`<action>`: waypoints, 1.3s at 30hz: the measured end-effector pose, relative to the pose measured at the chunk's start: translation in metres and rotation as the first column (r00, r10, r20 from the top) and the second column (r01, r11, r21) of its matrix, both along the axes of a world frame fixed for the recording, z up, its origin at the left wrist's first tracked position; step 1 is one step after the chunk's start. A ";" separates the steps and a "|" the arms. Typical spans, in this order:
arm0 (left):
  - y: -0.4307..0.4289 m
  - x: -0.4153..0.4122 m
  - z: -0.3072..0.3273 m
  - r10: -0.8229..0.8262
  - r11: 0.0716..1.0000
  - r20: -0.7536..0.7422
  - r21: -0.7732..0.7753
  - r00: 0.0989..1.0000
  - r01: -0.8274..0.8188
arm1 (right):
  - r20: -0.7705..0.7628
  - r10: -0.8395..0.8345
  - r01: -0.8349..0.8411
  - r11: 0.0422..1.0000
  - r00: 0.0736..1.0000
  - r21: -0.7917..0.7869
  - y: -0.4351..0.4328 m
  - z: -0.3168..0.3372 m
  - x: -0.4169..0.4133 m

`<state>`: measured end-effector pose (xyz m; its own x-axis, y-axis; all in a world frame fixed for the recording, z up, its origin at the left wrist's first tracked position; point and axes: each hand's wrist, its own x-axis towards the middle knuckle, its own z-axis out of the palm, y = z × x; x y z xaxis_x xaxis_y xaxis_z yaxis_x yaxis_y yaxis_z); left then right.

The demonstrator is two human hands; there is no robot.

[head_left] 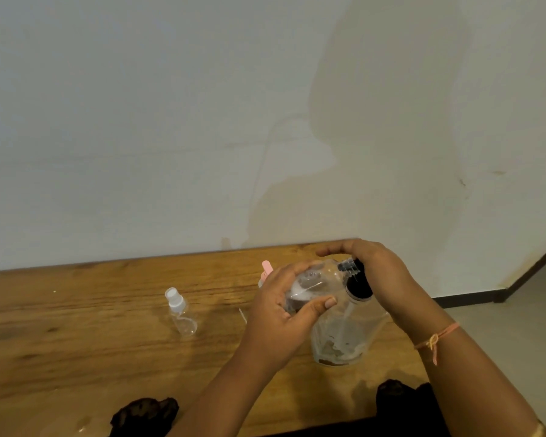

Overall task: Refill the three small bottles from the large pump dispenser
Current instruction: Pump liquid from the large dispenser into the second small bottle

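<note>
A large clear pump dispenser [344,335] stands on the wooden table, its black pump head [356,279] under my right hand [372,266], which presses down on it. My left hand [284,310] holds a small clear bottle [316,285] tilted on its side, with its mouth at the pump's nozzle. Another small clear bottle with a white spray cap [182,312] stands alone to the left. A pink-capped bottle [266,269] shows only its top behind my left hand.
The wooden table [76,326] runs up to a white wall at the back. Dark cloth [145,417] lies at the table's near edge. A thin white tube [242,315] lies on the wood by my left hand. Floor shows at the right.
</note>
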<state>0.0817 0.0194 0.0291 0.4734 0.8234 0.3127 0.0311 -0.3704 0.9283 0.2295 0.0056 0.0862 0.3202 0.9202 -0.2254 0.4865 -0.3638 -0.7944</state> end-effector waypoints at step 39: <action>0.001 0.000 0.004 0.045 0.999 0.012 0.019 0.999 -0.046 | -0.099 -0.042 0.064 0.970 0.994 0.233 -0.010 0.008 -0.003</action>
<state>0.0814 0.0199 0.0329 0.4320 0.8379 0.3337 0.0381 -0.3866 0.9215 0.2265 -0.0042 0.0945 0.3580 0.9331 -0.0356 0.3918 -0.1847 -0.9013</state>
